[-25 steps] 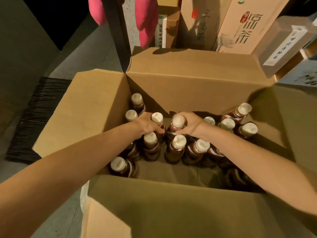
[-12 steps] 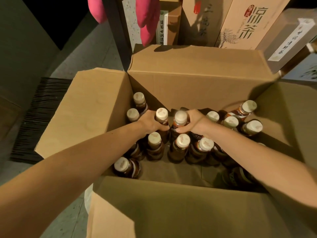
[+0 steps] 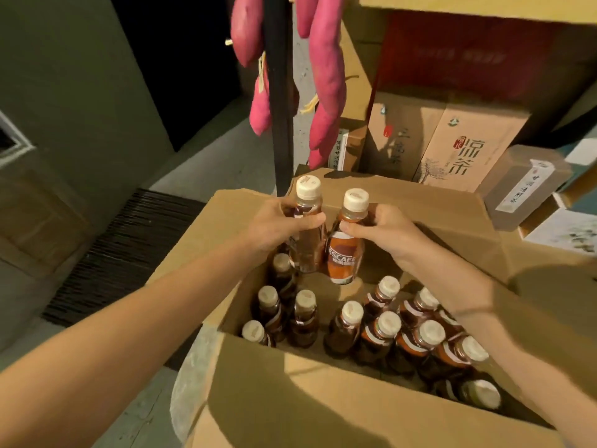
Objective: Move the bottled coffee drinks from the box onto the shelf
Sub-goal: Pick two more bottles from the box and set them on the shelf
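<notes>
My left hand [image 3: 280, 223] grips one brown coffee bottle [image 3: 307, 240] with a cream cap, held upright above the open cardboard box [image 3: 290, 399]. Beside it, my right hand [image 3: 384, 232] grips a second coffee bottle [image 3: 344, 253] with an orange and white label. The two held bottles are side by side and nearly touch. Several more capped coffee bottles [image 3: 381, 331] stand in the box below them. The shelf [image 3: 484, 8] shows at the top right as a light board above stacked cartons.
A black upright post [image 3: 279, 92] stands just behind the box, with pink sweet potatoes [image 3: 326, 76] hanging on it. Printed tea cartons [image 3: 465, 147] and small boxes [image 3: 523, 185] fill the space to the right. A dark ribbed mat [image 3: 122, 257] lies on the floor at left.
Both hands have lifted their bottles up out of the box, from among the others to above its rim. The camera has tilted up, showing more of the cartons and post.
</notes>
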Demonstrator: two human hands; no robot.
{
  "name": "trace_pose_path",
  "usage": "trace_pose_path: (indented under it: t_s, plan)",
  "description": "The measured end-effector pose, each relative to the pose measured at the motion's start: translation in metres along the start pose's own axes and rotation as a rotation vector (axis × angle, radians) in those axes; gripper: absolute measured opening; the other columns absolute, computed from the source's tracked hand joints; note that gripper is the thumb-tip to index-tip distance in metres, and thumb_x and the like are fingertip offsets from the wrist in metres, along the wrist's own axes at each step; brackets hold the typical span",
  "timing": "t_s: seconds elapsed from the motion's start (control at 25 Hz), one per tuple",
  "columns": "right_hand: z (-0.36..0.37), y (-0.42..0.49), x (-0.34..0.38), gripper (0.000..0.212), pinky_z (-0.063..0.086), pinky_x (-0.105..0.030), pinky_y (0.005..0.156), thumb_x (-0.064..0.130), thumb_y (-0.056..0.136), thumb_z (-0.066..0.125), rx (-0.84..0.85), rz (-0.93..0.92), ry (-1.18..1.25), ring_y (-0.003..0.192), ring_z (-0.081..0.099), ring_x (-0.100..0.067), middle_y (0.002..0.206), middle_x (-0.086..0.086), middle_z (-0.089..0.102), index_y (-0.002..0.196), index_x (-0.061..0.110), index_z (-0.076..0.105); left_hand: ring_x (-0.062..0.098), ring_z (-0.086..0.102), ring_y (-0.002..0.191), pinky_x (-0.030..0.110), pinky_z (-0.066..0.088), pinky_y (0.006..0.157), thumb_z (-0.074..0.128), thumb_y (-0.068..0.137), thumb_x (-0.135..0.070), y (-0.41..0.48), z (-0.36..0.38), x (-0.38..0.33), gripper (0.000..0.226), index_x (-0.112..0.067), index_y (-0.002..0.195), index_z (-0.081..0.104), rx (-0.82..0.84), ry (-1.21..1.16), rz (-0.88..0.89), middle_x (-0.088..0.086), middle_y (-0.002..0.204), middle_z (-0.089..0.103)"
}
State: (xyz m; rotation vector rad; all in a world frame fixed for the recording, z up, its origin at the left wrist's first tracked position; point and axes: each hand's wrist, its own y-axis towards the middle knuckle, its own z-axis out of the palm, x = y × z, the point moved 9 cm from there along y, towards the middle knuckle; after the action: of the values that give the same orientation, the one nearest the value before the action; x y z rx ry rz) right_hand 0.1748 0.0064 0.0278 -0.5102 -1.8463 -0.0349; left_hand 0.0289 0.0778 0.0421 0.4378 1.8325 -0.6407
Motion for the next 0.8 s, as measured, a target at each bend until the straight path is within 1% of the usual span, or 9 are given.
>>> trace_pose_path:
  t_s: [0.04,0.12,0.2,0.28,0.36,0.52,0.6,0.68,0.8]
  plan:
    - [-0.002,-0.003,0.022,0.046,0.041,-0.034,0.094,0.022,0.081,0.07,-0.023,-0.05,0.018,0.114,0.054,-0.019,0.123,-0.001,0.061,0.124,0.012,0.055,-0.001,0.055,0.084,0.019,0.038,0.079,0.068,0.082,-0.025,-0.01,-0.013,-0.015,0.022,-0.021,0.102,0.058,-0.051,-0.039,0.04,-0.014,0.091,0.061]
    - [-0.001,-0.01,0.068,0.046,0.042,-0.035,0.096,0.024,0.083,0.068,-0.034,-0.146,0.072,0.112,0.054,-0.018,0.119,0.0,0.061,0.126,0.015,0.054,0.01,0.058,0.099,0.024,0.037,0.088,0.064,0.084,-0.03,-0.034,-0.044,-0.044,0.033,-0.012,0.111,0.061,-0.183,-0.085,0.11,-0.003,0.107,0.065]
    - [0.009,-0.023,0.117,0.045,0.042,-0.036,0.095,0.026,0.083,0.067,0.003,-0.252,0.132,0.107,0.054,-0.015,0.112,0.006,0.06,0.125,0.017,0.054,0.014,0.057,0.1,0.029,0.036,0.089,0.062,0.086,-0.033,-0.065,-0.081,-0.07,0.039,-0.01,0.117,0.061,-0.339,-0.131,0.178,0.001,0.111,0.064]
    - [0.027,-0.034,0.163,0.032,0.046,-0.036,0.093,0.028,0.081,0.068,0.057,-0.367,0.164,0.102,0.06,-0.014,0.107,0.005,0.065,0.112,0.02,0.062,0.01,0.057,0.097,0.032,0.038,0.089,0.06,0.086,-0.034,-0.098,-0.116,-0.091,0.037,-0.011,0.116,0.062,-0.447,-0.168,0.248,-0.001,0.107,0.064]
    - [0.057,-0.05,0.208,0.016,0.048,-0.027,0.081,0.026,0.082,0.067,0.142,-0.467,0.206,0.092,0.062,-0.007,0.099,0.006,0.068,0.099,0.024,0.064,0.016,0.058,0.105,0.037,0.041,0.094,0.062,0.085,-0.035,-0.13,-0.152,-0.102,0.033,-0.014,0.11,0.064,-0.536,-0.173,0.285,0.001,0.11,0.064]
    - [0.141,-0.085,0.284,0.022,0.046,-0.027,0.079,0.023,0.083,0.066,0.325,-0.607,0.242,0.091,0.063,-0.009,0.096,0.002,0.069,0.104,0.014,0.067,0.017,0.061,0.097,0.034,0.044,0.082,0.065,0.082,-0.032,-0.208,-0.229,-0.102,0.014,-0.02,0.09,0.067,-0.738,-0.201,0.31,0.004,0.102,0.067]
    - [0.191,-0.104,0.313,0.011,0.046,-0.022,0.07,0.022,0.084,0.066,0.432,-0.632,0.252,0.083,0.063,-0.006,0.089,0.004,0.069,0.093,0.017,0.068,0.017,0.061,0.094,0.032,0.045,0.081,0.067,0.081,-0.031,-0.252,-0.267,-0.092,0.018,-0.017,0.091,0.068,-0.857,-0.206,0.29,0.005,0.098,0.068]
    - [0.244,-0.122,0.337,0.007,0.047,-0.022,0.072,0.023,0.083,0.067,0.527,-0.648,0.26,0.083,0.064,-0.007,0.088,0.002,0.07,0.089,0.02,0.067,0.015,0.06,0.09,0.029,0.044,0.074,0.067,0.081,-0.028,-0.299,-0.305,-0.079,0.016,-0.016,0.091,0.067,-0.962,-0.205,0.284,0.003,0.093,0.067]
    - [0.33,-0.157,0.371,0.021,0.044,-0.018,0.063,0.024,0.084,0.066,0.653,-0.681,0.253,0.079,0.063,-0.006,0.093,-0.004,0.07,0.099,0.009,0.068,0.02,0.061,0.092,0.034,0.045,0.08,0.067,0.081,-0.026,-0.372,-0.37,-0.051,0.013,-0.017,0.091,0.068,-1.098,-0.199,0.263,0.006,0.095,0.069]
